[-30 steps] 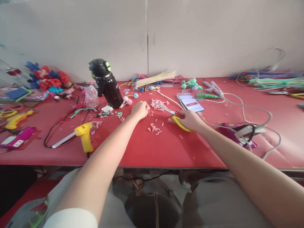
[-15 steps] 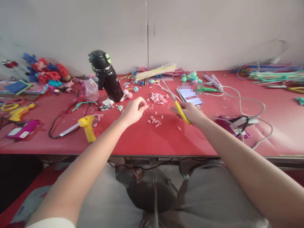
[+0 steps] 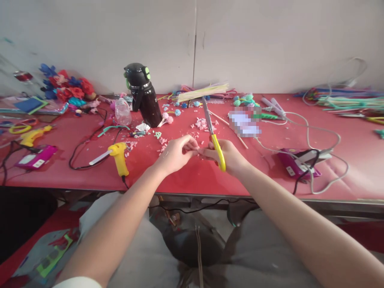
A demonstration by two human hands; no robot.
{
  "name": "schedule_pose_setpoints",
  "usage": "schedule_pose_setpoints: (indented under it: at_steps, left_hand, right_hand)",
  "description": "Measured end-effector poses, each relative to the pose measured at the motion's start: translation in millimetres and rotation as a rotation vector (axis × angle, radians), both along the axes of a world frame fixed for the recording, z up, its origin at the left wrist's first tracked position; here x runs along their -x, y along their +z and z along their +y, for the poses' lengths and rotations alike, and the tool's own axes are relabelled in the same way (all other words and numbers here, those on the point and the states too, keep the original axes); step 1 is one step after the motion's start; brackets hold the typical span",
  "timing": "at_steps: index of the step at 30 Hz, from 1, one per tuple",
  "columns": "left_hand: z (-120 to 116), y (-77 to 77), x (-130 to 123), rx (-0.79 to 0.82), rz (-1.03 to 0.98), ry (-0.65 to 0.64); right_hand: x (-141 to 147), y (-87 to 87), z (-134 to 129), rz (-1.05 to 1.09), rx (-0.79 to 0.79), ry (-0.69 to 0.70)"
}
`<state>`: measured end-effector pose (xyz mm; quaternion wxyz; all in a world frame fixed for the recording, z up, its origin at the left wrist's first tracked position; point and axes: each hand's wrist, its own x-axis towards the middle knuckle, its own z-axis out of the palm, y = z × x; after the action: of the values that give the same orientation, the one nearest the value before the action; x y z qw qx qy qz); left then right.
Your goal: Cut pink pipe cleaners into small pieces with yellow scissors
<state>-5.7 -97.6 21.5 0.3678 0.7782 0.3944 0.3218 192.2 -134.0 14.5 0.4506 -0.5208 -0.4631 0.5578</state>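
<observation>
Right hand point(image 3: 234, 158) holds scissors point(image 3: 214, 139) pointing forward, slightly left.

Both arms reach forward, slanting inward: your left arm point(image 3: 129, 204) from lower left, your right arm point(image 3: 288, 212) from lower right, forearms bare. Your left hand point(image 3: 175, 154) is arched, fingers point(image 3: 189, 141) bent, tips drawn together. Your right hand point(image 3: 232, 157) is curled in a grip, fingertips toward the left. Hands nearly meet; can't tell if the tips touch.
</observation>
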Motion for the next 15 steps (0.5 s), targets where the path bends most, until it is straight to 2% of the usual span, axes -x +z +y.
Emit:
schedule_pose_setpoints:
  at_steps: [5,9,15]
  left_hand:
    - [3.6,-3.6,-0.8,-0.034,0.017,0.001]
    - [7.3,-7.6,-1.2,-0.045,0.014,-0.004]
    - [5.7,-8.0,-0.1,-0.129,0.122,0.040]
  right_hand:
    - [-3.7,-4.6,4.7,-0.014,-0.019,0.008]
    - [-4.3,-4.8,6.2,0.018,-0.009,-0.037]
    - [-7.5,-7.4,4.2,0.057,-0.008,-0.055]
